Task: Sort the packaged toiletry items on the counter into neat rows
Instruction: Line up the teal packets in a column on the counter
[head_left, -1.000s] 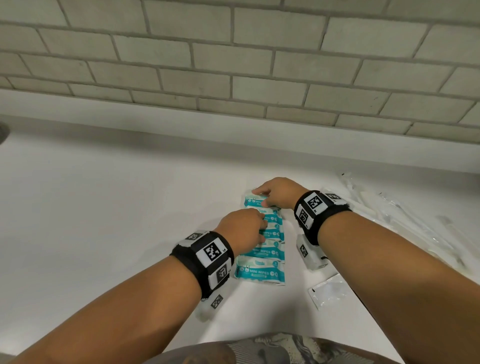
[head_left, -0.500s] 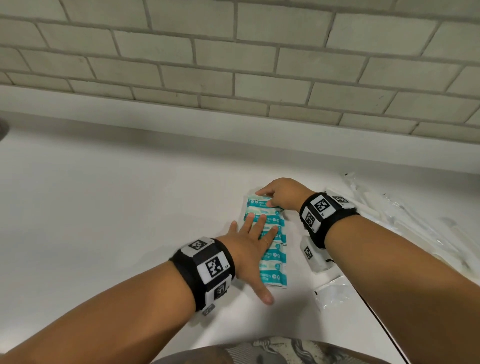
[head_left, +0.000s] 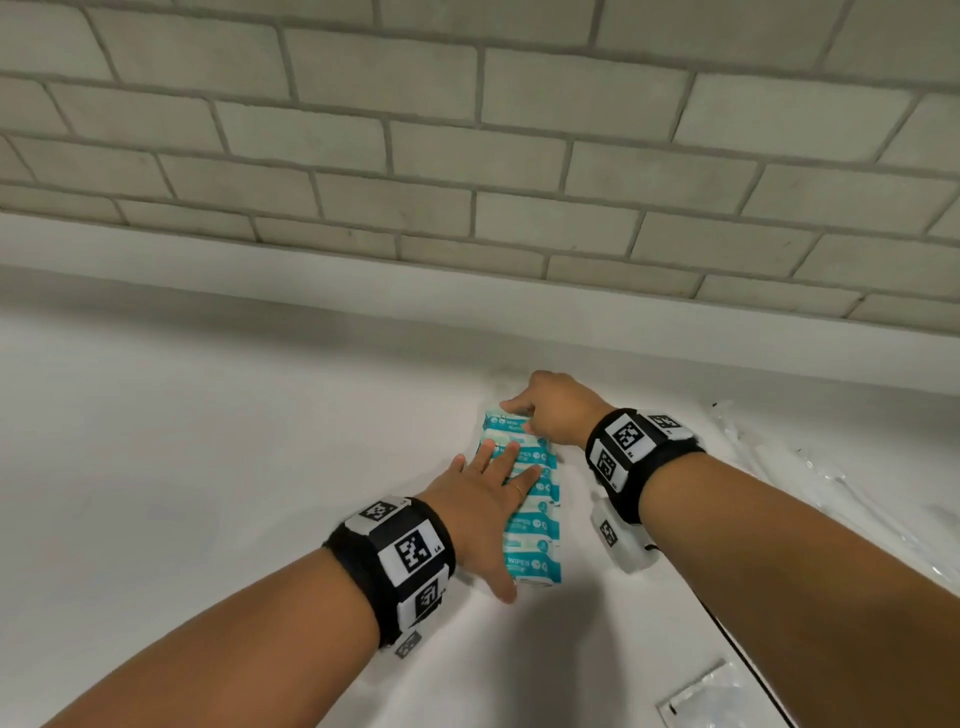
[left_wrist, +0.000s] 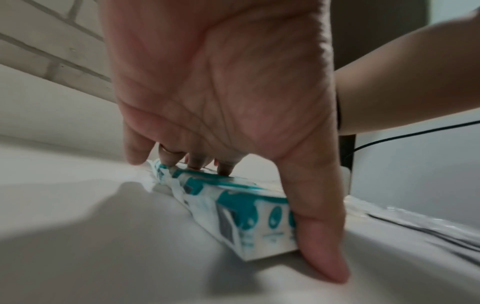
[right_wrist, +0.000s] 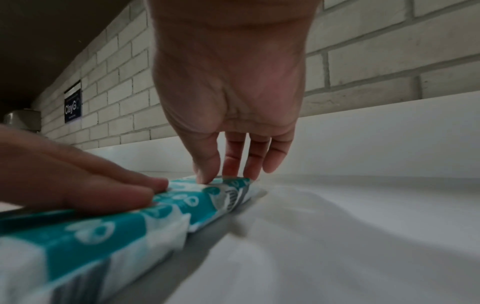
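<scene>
Several teal-and-white mini wipes packs (head_left: 537, 519) lie in one row running from near to far on the white counter (head_left: 208, 467). My left hand (head_left: 483, 499) lies flat on the row's left side, with spread fingers on the middle packs and the thumb against the nearest pack (left_wrist: 249, 216). My right hand (head_left: 550, 410) is at the far end. Its thumb and fingertips (right_wrist: 205, 176) press down on the farthest pack (right_wrist: 228, 195). Neither hand grips a pack.
Clear plastic-wrapped items (head_left: 831, 467) are scattered on the counter to the right, and a small clear sachet (head_left: 711, 701) lies at the front right by the counter's edge. A brick wall (head_left: 467, 156) with a low white ledge stands behind. A thin black cable (left_wrist: 415, 133) runs at the right.
My left hand has opened from a curled fist on the row to flat, spread fingers along its left side. The right hand has stayed at the far pack.
</scene>
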